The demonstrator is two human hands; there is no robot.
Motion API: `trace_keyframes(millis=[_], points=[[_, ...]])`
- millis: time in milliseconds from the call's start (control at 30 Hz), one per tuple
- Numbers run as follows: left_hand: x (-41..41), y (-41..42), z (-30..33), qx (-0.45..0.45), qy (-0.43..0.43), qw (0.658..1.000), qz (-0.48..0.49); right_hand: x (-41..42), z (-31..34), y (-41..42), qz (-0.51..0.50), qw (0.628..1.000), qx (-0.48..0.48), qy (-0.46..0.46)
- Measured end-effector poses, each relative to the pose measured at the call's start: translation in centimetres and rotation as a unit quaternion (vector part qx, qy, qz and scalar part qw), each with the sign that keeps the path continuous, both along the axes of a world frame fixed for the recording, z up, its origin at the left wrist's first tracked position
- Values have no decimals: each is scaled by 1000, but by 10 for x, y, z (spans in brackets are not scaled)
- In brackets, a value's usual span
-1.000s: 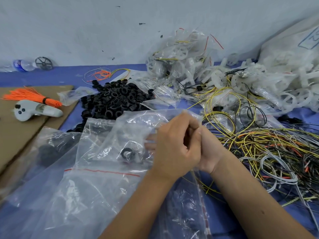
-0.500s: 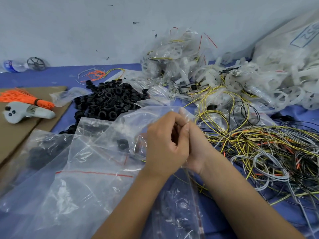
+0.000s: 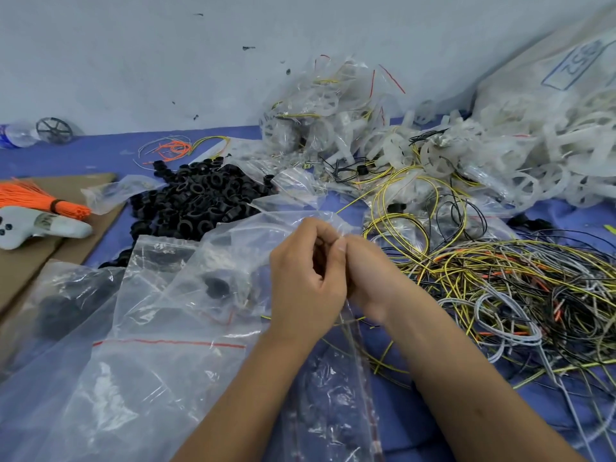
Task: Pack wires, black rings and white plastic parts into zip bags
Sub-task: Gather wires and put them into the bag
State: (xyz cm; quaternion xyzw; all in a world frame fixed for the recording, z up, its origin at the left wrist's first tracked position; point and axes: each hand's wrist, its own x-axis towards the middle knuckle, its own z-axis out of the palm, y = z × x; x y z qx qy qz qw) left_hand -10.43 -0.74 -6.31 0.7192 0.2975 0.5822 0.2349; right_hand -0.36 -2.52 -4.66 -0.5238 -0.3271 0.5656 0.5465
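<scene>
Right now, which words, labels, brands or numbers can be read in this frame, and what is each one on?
"952" or similar, blue digits in a hand-drawn box on the large white sack; tilted and blurred, so uncertain.
Blue label on the plastic bottle: too small to read.
Label on the white controller: blurred, unreadable.

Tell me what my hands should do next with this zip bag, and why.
Probably pull the bag's mouth open. Both the left hand and right hand pinch the top edge of the zip bag, which seems to hold just one black ring; wires lie alongside.
</scene>
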Motion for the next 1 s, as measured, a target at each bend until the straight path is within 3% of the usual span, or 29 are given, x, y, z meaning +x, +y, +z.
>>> trace_keyframes(millis=[100, 167, 233, 367, 467, 700, 867, 1000], points=[[5, 6, -8, -80, 35, 996, -12, 12, -1, 3, -118, 966, 60, -224], [7, 12, -15, -131, 79, 988, -14, 21, -8, 6, -203, 884, 72, -415], [8, 16, -20, -169, 106, 980, 0, 28, -10, 5, -273, 811, 74, -512], [8, 22, -21, -205, 92, 974, 21, 31, -9, 3, -334, 793, 83, -502], [9, 22, -21, -212, 100, 972, 33, 41, -2, 10, -339, 754, 75, -558], [9, 24, -22, -231, 99, 968, 31, 104, 25, 59, -173, 616, 16, -769], [9, 24, -21, -233, 97, 967, 23, 135, 29, 76, -44, 568, -62, -819], [9, 23, -21, -229, 97, 969, 22, 142, 31, 72, -53, 567, -67, -819]])
